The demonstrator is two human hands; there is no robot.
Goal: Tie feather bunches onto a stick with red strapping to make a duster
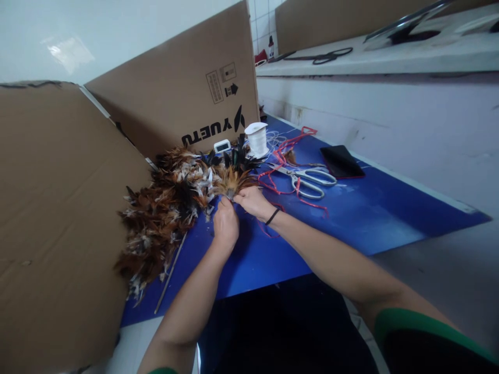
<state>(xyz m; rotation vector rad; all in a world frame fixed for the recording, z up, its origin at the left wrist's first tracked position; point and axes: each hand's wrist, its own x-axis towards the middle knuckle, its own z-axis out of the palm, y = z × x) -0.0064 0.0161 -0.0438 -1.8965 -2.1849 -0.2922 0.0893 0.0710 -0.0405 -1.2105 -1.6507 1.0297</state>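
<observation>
My left hand (226, 221) and my right hand (255, 201) meet over the blue table, fingers closed around the base of a bunch of feathers (233, 180). Golden brown tips fan out beyond my fingertips, away from me. What lies pinched between the fingers is partly hidden. A large heap of brown, black and white feathers (159, 215) spreads to the left of my hands. Right of them lie scissors with pale handles (312, 182), tangled with red string (273, 179). Behind my hands stands a spool of white thread (256, 140).
Cardboard sheets (171, 78) wall off the back and left. A small white device with a dark display (222, 147) sits by the spool. A black phone-like slab (342, 161) lies at right. A thin stick (170, 272) rests beside the feathers. Dark scissors (331, 55) lie on the ledge.
</observation>
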